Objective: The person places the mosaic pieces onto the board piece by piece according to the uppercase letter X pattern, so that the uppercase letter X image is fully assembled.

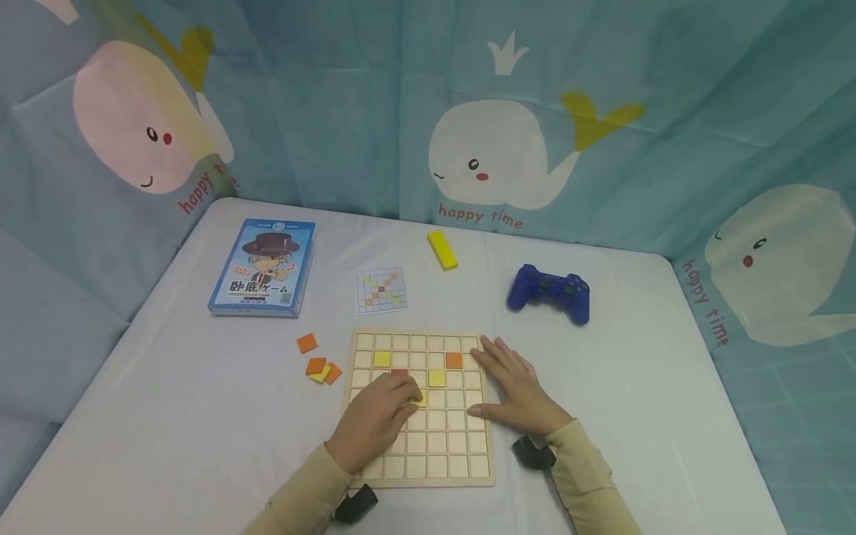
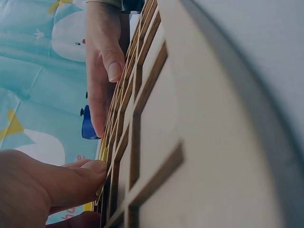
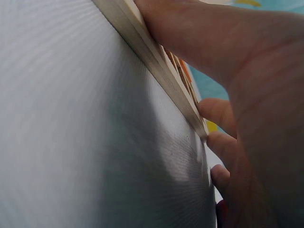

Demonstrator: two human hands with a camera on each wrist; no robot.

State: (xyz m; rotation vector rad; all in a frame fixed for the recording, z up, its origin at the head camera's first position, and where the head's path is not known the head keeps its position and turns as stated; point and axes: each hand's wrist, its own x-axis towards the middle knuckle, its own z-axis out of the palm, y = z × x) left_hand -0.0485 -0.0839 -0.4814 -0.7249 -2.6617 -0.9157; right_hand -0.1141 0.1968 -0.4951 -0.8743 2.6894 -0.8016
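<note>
A square wooden grid board [image 1: 437,444] lies on the white table. My left hand [image 1: 373,417] reaches over its left half, thumb and fingertips pinching a small yellow square tile [image 1: 422,400] at a middle cell; the fingers partly hide it. Just above these fingers shows a red tile [image 1: 399,372]. Other cells hold two more yellow tiles, one of them a yellow tile [image 1: 437,379] to the right, and an orange tile [image 1: 454,360]. My right hand [image 1: 518,390] rests with spread fingers on the board's right edge, its thumb [image 2: 111,66] over the grid in the left wrist view.
Left of the board lie several loose orange and yellow tiles [image 1: 316,365]. Behind it is a printed grid card [image 1: 381,291] with coloured squares. A blue game box [image 1: 264,267], a yellow block [image 1: 442,250] and a blue game controller [image 1: 550,292] lie further back.
</note>
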